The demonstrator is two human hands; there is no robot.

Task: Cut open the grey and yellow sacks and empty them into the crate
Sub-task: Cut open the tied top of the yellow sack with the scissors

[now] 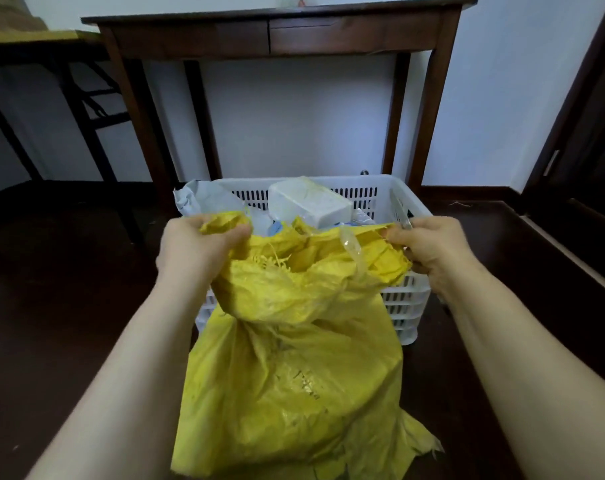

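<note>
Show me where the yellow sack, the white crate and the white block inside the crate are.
yellow sack [294, 375], head view, on the crumpled front of its lower half.
white crate [403, 306], head view, on its slatted near right wall.
white block [309, 199], head view, on its top face.

Home room (wooden side table, skirting).

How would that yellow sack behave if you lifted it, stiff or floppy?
Probably floppy: the yellow sack crumples and folds where the left hand and right hand bunch its mouth. Likely a bit slippery, since its woven surface looks glossy. Its frayed cut edge suggests it may shed threads or tear further when tugged against the crate.
</note>
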